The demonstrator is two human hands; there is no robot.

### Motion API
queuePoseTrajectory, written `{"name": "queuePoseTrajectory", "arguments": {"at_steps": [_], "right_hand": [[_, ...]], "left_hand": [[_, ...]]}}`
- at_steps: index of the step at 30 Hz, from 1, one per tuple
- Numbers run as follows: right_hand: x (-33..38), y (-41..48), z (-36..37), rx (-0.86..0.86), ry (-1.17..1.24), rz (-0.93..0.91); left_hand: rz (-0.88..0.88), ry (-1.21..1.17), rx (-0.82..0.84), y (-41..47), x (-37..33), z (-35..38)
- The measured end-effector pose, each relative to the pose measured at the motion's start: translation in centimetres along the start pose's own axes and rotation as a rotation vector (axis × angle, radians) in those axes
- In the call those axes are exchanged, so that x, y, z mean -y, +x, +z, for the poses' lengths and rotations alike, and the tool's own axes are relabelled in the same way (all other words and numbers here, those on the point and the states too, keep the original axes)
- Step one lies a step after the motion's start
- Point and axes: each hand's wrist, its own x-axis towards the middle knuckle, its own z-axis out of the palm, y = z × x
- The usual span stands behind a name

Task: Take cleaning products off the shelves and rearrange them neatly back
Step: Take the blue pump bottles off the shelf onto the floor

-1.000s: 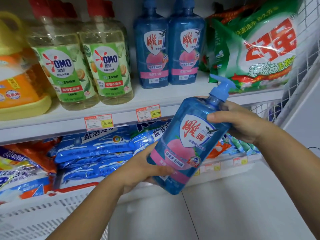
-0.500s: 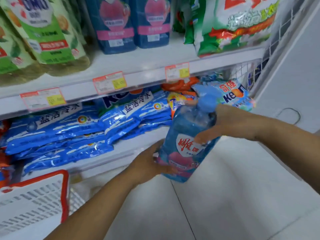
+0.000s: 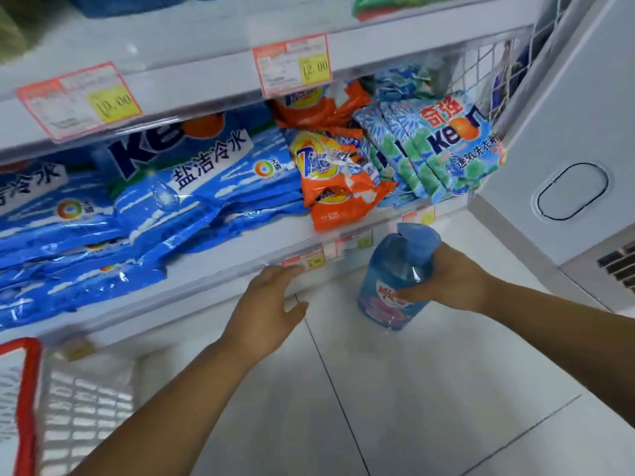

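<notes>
A blue pump bottle (image 3: 388, 290) with a pink and white label stands upright on the white floor tiles just in front of the lower shelf (image 3: 220, 255). My right hand (image 3: 446, 280) grips it round the upper body, below the pump head. My left hand (image 3: 264, 304) hovers left of the bottle with its fingers relaxed and holds nothing, close to the lower shelf's front edge. Blue detergent bags (image 3: 144, 214), orange Tide bags (image 3: 330, 173) and blue-green Keon bags (image 3: 436, 149) lie on that shelf.
A white basket with a red rim (image 3: 27, 389) sits on the floor at the lower left. A white appliance (image 3: 570, 166) with a vent stands to the right. Price tags (image 3: 292, 63) hang on the upper shelf's edge.
The bottle has gone down from chest height to the floor. My left hand has let go of its base and drawn away to the left. The view has tilted downward.
</notes>
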Motion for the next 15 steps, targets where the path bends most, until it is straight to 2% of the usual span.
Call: {"name": "queuePoseTrajectory", "arguments": {"at_steps": [6,9,12,15], "right_hand": [[0.2,0.0,-1.1,0.157,0.010,0.023],[4.3,-1.8,-5.1,0.177,-0.037,0.068],[10.1,-4.1,-9.3,-0.077,-0.003,-0.037],[16.2,-5.1,-10.5,-0.360,0.192,-0.305]], "left_hand": [[-0.002,0.004,0.082,-0.2,-1.1,-1.1],[0.084,-0.028,-0.039,-0.5,-3.5,-4.1],[0.216,-0.053,-0.296,-0.7,-6.5,-8.8],[0.395,0.050,-0.654,0.5,-8.2,-14.8]]}}
